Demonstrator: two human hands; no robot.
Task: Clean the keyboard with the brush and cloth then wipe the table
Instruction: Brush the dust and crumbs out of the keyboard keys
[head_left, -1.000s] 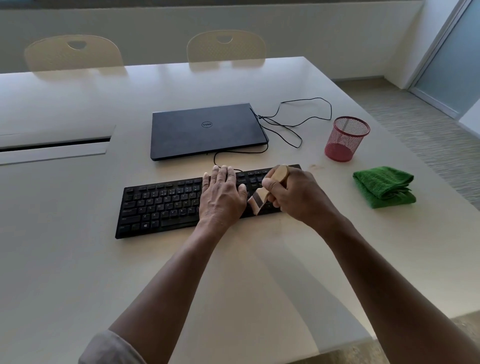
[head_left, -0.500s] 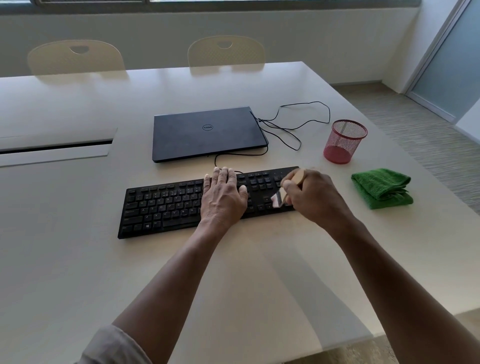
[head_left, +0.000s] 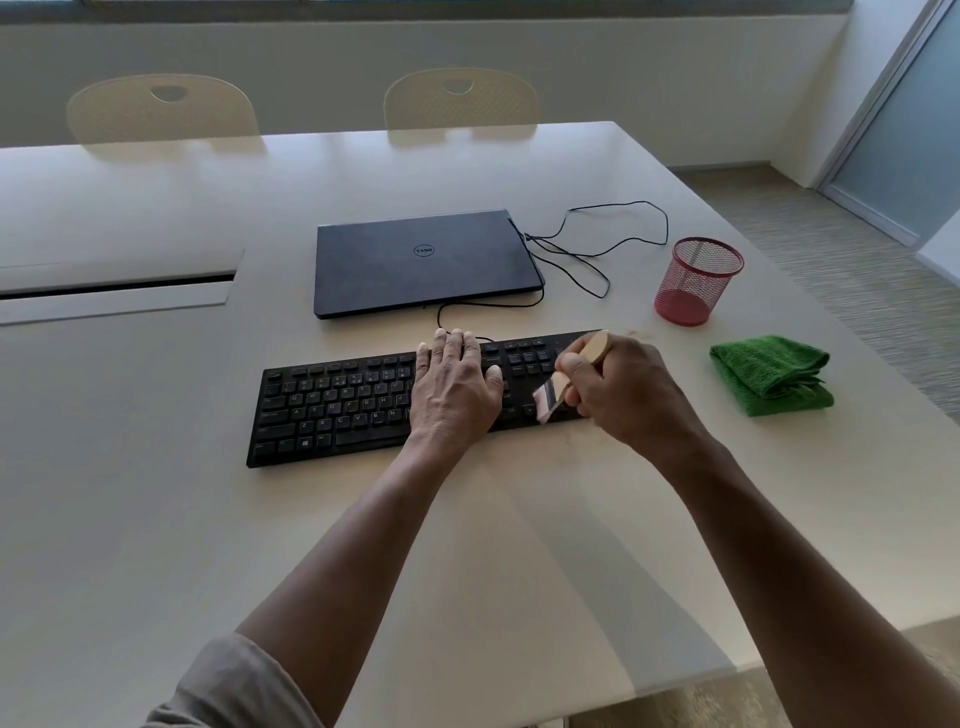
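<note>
Head view — laptop (head_left: 423, 260) lid reads Dell; left hand (head_left: 453, 387) flat on keyboard (head_left: 332, 410); right hand (head_left: 621, 387) grips brush (head_left: 563, 382).

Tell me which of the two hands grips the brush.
The right hand grips the wooden-handled brush; the left hand lies flat on the black keyboard.
</note>
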